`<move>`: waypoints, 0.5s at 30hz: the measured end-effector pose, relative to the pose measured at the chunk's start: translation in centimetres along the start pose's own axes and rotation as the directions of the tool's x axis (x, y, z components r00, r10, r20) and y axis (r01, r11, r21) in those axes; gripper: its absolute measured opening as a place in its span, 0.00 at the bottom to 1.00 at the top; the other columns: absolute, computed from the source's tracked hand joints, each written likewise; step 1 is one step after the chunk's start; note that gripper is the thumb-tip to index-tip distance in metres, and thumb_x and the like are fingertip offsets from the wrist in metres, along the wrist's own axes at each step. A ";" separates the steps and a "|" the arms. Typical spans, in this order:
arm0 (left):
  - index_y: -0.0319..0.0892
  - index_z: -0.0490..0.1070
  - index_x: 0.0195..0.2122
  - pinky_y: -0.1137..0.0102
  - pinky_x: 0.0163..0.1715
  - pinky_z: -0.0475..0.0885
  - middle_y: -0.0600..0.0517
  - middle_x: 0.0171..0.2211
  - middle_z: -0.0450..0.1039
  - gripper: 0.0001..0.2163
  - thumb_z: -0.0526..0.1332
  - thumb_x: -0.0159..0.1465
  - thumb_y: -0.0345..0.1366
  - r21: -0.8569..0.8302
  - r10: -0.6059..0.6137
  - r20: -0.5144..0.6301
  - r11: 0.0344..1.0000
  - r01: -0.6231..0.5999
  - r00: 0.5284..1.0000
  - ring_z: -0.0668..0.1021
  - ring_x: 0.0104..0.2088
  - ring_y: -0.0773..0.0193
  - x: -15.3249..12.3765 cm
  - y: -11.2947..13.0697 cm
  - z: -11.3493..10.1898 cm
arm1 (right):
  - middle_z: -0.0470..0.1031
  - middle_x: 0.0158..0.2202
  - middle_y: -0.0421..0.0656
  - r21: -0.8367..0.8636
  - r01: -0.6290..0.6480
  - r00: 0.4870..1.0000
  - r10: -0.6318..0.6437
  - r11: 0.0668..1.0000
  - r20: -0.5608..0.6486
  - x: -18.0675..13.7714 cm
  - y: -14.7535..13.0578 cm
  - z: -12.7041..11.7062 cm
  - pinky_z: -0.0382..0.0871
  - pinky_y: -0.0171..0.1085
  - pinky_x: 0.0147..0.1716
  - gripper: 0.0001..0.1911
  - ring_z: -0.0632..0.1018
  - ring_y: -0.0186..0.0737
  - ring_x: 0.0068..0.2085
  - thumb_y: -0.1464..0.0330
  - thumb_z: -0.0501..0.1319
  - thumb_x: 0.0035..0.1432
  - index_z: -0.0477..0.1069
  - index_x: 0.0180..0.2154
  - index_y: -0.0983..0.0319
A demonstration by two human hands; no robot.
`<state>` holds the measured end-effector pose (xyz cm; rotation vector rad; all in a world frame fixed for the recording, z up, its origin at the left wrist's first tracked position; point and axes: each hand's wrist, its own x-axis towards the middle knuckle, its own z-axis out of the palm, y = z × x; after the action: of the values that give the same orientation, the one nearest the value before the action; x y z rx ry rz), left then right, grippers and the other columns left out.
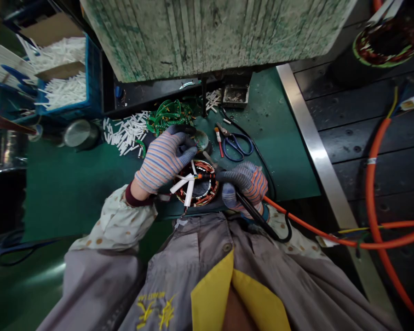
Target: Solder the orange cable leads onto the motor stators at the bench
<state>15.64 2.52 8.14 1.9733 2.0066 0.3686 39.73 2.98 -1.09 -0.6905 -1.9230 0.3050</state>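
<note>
A round stator with copper windings and white sleeved leads lies at the near edge of the green mat. My left hand, in a striped glove, curls over its far side with the fingers pinched near the white sleeves. My right hand, also gloved, grips a black-handled soldering iron whose tip points left onto the windings. The iron's black cord runs back toward my body.
Blue-handled scissors and a small red-handled tool lie behind the stator. White sleeve tubes and green circuit boards are piled farther back. A blue crate of tubes stands at left. An orange cable loops at right beside another stator.
</note>
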 end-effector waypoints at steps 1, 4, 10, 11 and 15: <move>0.43 0.82 0.43 0.58 0.51 0.78 0.45 0.47 0.81 0.11 0.64 0.73 0.43 -0.002 -0.001 -0.007 1.000 0.001 1.000 0.82 0.47 0.50 0.0 -0.1 0.1 | 0.79 0.29 0.42 0.007 -0.001 1.000 0.001 1.000 0.004 0.0 0.0 0.0 0.67 0.43 0.34 0.22 0.77 0.44 0.33 0.56 0.54 0.80 0.85 0.41 0.54; 0.42 0.82 0.42 0.58 0.52 0.79 0.45 0.46 0.80 0.10 0.65 0.73 0.42 0.000 -0.005 -0.025 1.000 0.005 1.000 0.82 0.47 0.50 -0.2 -0.2 0.3 | 0.80 0.31 0.41 0.012 -0.015 1.000 0.016 1.000 -0.019 0.3 0.0 0.1 0.69 0.43 0.36 0.19 0.78 0.44 0.34 0.58 0.55 0.79 0.84 0.41 0.54; 0.41 0.82 0.45 0.57 0.54 0.79 0.43 0.47 0.79 0.11 0.64 0.75 0.43 0.099 -0.004 -0.032 0.995 0.007 0.999 0.81 0.49 0.47 -0.4 0.3 0.6 | 0.82 0.40 0.45 -0.019 -0.162 0.987 0.162 0.987 -0.004 2.6 0.1 1.1 0.74 0.47 0.46 0.16 0.80 0.48 0.42 0.65 0.56 0.76 0.84 0.46 0.57; 0.41 0.82 0.46 0.57 0.54 0.79 0.43 0.48 0.79 0.11 0.64 0.74 0.43 0.109 -0.004 -0.035 0.994 0.008 0.999 0.82 0.49 0.47 -0.3 0.4 0.7 | 0.81 0.40 0.46 -0.032 -0.169 0.984 0.170 0.985 0.049 3.0 0.1 1.3 0.74 0.48 0.48 0.17 0.79 0.48 0.43 0.65 0.56 0.76 0.85 0.48 0.57; 0.42 0.82 0.48 0.57 0.57 0.79 0.43 0.50 0.80 0.11 0.63 0.74 0.41 0.096 0.010 -0.052 0.995 -0.005 0.999 0.82 0.52 0.47 -0.2 0.3 1.0 | 0.78 0.45 0.49 -0.166 -0.192 0.923 0.235 0.967 0.305 4.3 0.3 1.8 0.73 0.52 0.54 0.21 0.77 0.52 0.49 0.64 0.57 0.76 0.83 0.61 0.56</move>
<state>16.32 2.31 7.37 2.0486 2.0869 0.3346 36.85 5.90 1.20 -0.9936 -2.1961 0.4524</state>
